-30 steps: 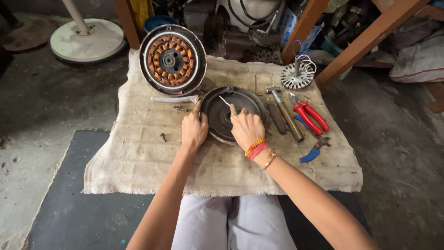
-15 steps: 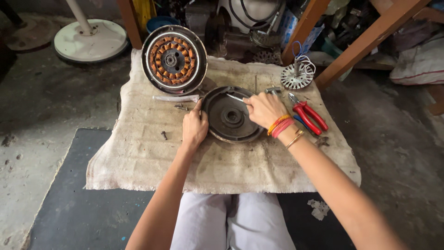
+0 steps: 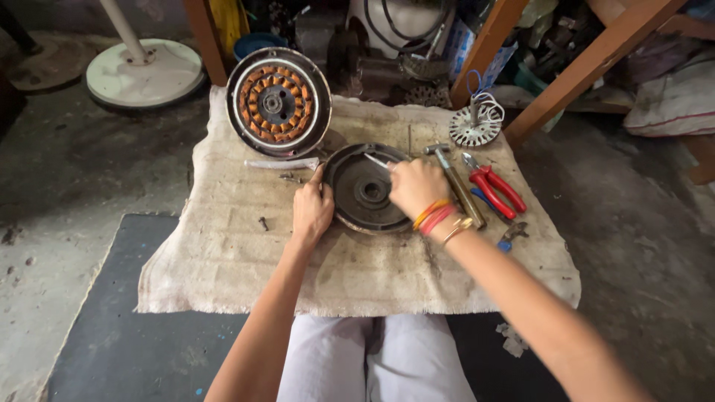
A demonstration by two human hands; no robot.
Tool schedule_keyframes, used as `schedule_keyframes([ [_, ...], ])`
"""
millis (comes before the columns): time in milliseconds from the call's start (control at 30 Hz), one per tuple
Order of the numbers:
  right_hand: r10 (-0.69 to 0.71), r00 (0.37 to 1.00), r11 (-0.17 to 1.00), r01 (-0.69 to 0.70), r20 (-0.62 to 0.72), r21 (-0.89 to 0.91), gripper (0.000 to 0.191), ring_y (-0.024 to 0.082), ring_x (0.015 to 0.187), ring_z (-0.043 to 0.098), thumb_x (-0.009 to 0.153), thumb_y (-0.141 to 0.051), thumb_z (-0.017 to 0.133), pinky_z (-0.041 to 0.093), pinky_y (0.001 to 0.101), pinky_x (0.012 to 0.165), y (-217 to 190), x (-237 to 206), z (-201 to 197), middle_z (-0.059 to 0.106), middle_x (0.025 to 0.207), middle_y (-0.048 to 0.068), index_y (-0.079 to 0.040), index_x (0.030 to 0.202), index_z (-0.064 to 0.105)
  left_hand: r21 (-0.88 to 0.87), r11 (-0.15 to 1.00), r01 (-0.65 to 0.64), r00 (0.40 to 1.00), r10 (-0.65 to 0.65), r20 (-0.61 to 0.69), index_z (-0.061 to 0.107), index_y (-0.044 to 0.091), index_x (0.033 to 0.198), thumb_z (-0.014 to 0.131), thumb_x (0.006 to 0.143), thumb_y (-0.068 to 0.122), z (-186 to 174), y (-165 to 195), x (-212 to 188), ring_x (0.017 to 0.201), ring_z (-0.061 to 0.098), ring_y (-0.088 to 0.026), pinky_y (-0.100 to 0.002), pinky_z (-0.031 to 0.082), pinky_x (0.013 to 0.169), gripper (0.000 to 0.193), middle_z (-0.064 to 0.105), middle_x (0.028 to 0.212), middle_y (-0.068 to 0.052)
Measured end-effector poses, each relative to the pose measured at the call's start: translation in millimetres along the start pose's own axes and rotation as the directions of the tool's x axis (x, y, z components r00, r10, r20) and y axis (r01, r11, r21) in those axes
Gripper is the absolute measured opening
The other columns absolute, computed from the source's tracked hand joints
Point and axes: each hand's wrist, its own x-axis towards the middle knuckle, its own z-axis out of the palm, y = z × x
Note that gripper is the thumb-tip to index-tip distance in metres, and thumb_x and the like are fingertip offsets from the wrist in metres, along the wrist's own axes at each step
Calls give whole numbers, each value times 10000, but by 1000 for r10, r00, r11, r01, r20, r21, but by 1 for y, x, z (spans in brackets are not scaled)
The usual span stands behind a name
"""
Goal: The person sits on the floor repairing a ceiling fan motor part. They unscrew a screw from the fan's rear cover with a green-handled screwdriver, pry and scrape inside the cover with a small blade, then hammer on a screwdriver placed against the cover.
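A dark round metal motor cover (image 3: 357,190) lies on a burlap cloth (image 3: 238,253) on the floor. My left hand (image 3: 311,210) rests on the cover's left rim and steadies it. My right hand (image 3: 417,186) is closed around a thin metal tool (image 3: 376,160) whose tip points into the cover's upper part. Bangles in orange, red and gold ring my right wrist. Behind the cover stands a round motor stator with copper windings (image 3: 278,102).
Right of the cover lie a hammer (image 3: 456,186), red-handled pliers (image 3: 493,184) and a blue-handled tool (image 3: 510,234). A small white fan rotor (image 3: 477,126) sits at the back right. A white fan base (image 3: 143,68) stands at the back left. Wooden legs and clutter lie behind.
My right hand moved from the cover's centre out to the right, then came back over the cover's right side with the thin tool. My left hand stayed on the left rim.
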Motion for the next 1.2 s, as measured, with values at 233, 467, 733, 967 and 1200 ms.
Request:
schedule_keyframes([
  [233,120,987,979,-136,108,154,285,441,864,696,851,-246,667,570,524,753,-4,-9,-3,720,971,221,-194,1094,806,-1,996,-90,994,90,-55,622,6,1367,535,923,124,2,-3,-1,760,686,-468,-543,530,733,468,674,852,-321],
  [467,37,998,999,-37,41,4,309,431,825,703,924,-233,639,573,511,759,1,-16,1,733,905,220,-179,1199,769,1,1000,-7,1000,7,-14,618,27,1381,540,911,135,-2,2,0,736,686,-466,-542,530,721,488,660,795,-327],
  [733,15,999,998,-18,-50,-64,267,397,762,711,915,-199,660,577,490,678,1,-8,40,713,851,206,-94,1143,749,7,1000,-3,1000,3,-1,602,14,1388,549,904,137,1,-4,0,712,684,-466,-536,535,717,502,654,766,-328],
  [967,57,994,993,-46,95,-112,245,406,796,717,944,-193,620,573,525,711,-1,-3,12,724,838,192,-166,1126,781,7,1000,-28,999,28,-17,618,19,1382,546,910,126,2,-3,-1,718,678,-471,-544,528,719,490,660,765,-322],
  [1200,-45,989,996,56,-138,76,265,338,751,721,910,-155,643,573,410,665,-23,-10,40,727,814,192,-55,1122,766,-14,1000,-2,1000,2,0,600,29,1394,534,902,109,1,1,-2,700,681,-464,-539,529,705,503,652,751,-324],
])
